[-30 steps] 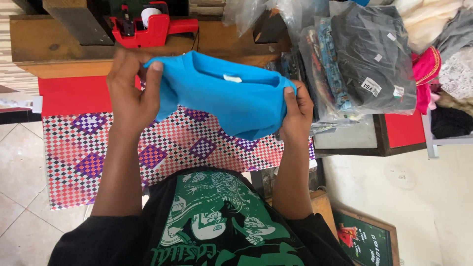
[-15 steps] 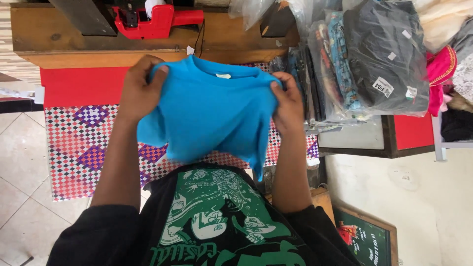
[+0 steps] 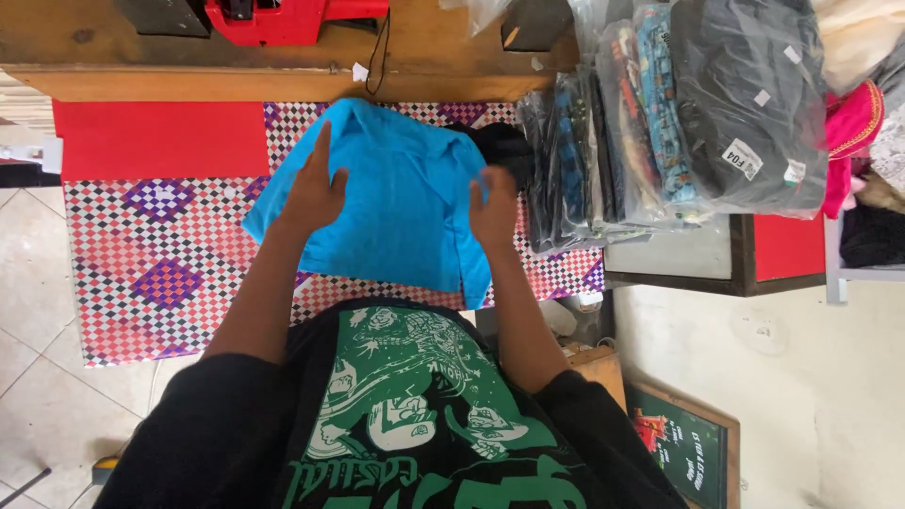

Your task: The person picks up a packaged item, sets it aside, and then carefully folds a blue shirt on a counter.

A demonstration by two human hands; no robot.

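A bright blue shirt (image 3: 405, 203) lies spread on a checkered red, white and purple mat (image 3: 165, 254). My left hand (image 3: 316, 188) rests flat on the shirt's left part, fingers extended. Over the shirt's right edge, my right hand (image 3: 495, 207) is flat with its fingers apart, touching or just above the cloth. Neither hand grips anything. A dark garment (image 3: 500, 141) peeks out beyond the shirt's far right corner.
A wooden bench (image 3: 283, 61) runs along the far side with a red tool (image 3: 283, 19) on it. Stacks of folded clothes in clear bags (image 3: 660, 123) stand to the right. A framed picture (image 3: 683, 443) leans near the floor at lower right.
The blue shirt was held up in both hands; it has come down onto the mat. Both hands have let go and now lie flat on it.
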